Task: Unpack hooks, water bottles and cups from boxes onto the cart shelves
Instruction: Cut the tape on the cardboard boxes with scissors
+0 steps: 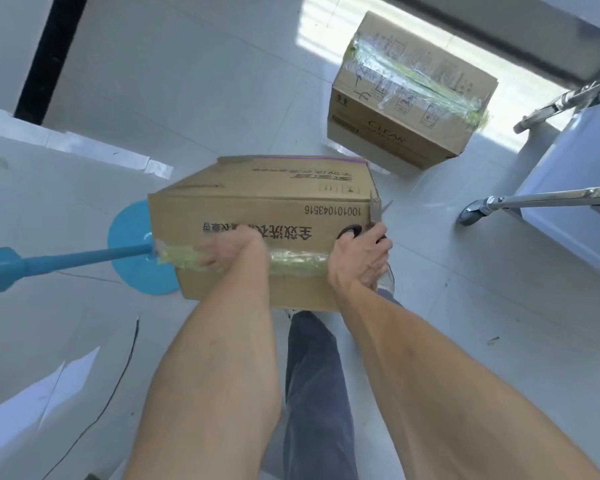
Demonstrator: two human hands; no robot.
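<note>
Head: right hand point(360, 255) grips scissors point(368, 223); box point(257, 206) sealed.

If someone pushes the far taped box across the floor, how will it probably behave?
The far taped box would probably slide rather than roll, since it sits flat on smooth glossy floor tiles. Its square, uncrushed sides suggest it stays stiff. Its weight cannot be judged while sealed.

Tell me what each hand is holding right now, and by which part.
Right hand grips scissors by the black handles, blades at the near box's right edge. Left hand rests on the box's taped seam.
</note>
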